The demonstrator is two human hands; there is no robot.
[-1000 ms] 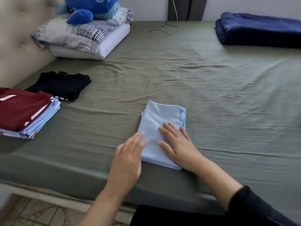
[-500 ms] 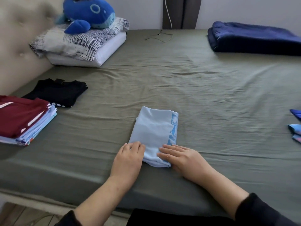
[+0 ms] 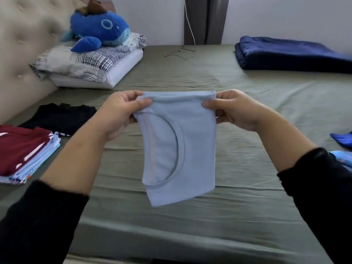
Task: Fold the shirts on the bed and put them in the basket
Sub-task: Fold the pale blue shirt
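A folded light blue shirt [image 3: 192, 147] hangs in the air above the bed [image 3: 247, 115], its round collar showing toward me. My left hand [image 3: 118, 113] pinches its top left corner and my right hand [image 3: 236, 109] pinches its top right corner. A stack of folded shirts [image 3: 24, 151], dark red on top, lies at the left edge of the bed. Behind the stack lies a black shirt [image 3: 59, 117]. No basket is in view.
Two pillows [image 3: 91, 67] with a blue whale plush toy [image 3: 101, 31] sit at the back left by the padded headboard. A folded navy blanket [image 3: 293, 54] lies at the back right. Blue clothes [image 3: 342, 147] poke in at the right edge. A thin cable [image 3: 181, 54] lies at the far side.
The light blue shirt lay flat on the bed under my hands. Both hands took its near edge and lifted it, so it now hangs above the bed.
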